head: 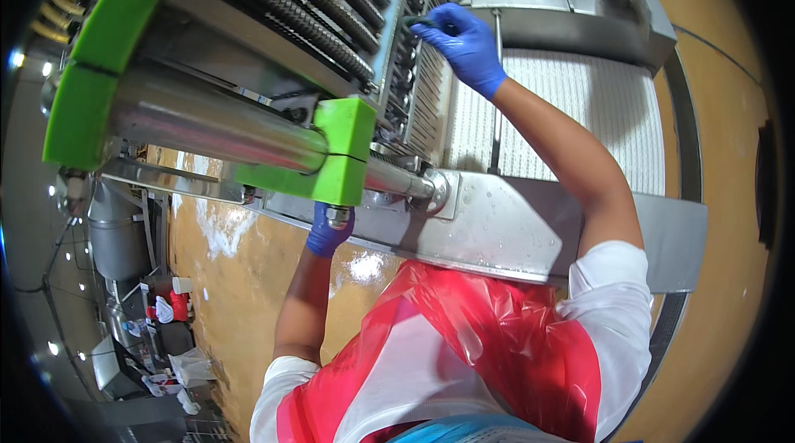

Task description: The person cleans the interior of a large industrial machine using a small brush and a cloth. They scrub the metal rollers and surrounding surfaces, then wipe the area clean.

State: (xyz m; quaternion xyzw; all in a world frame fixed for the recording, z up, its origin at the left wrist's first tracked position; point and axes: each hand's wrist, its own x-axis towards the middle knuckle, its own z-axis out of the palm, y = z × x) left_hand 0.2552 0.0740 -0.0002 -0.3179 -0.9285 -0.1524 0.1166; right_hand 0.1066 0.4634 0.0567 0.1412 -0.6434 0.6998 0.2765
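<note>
My right hand (466,48), in a blue glove, pinches a small dark green item (417,21) beside the metal grid and rods (428,86) at the end of a stainless steel machine. What the green item is, I cannot tell. Below my right forearm lies a white ribbed conveyor belt (559,107). My left hand (330,233), also blue-gloved, is at the underside of a bright green plastic block (348,151), partly hidden behind a metal nut (338,217); its grip is unclear. A steel cylinder (217,114) runs from this block to a larger green block (99,70).
Ridged metal rollers (279,8) fill the machine's upper part. A steel side plate (490,222) with water drops stands close against my red plastic apron. Wet tan floor (248,269) shows below left. A person in red and white (171,307) is farther off at the left.
</note>
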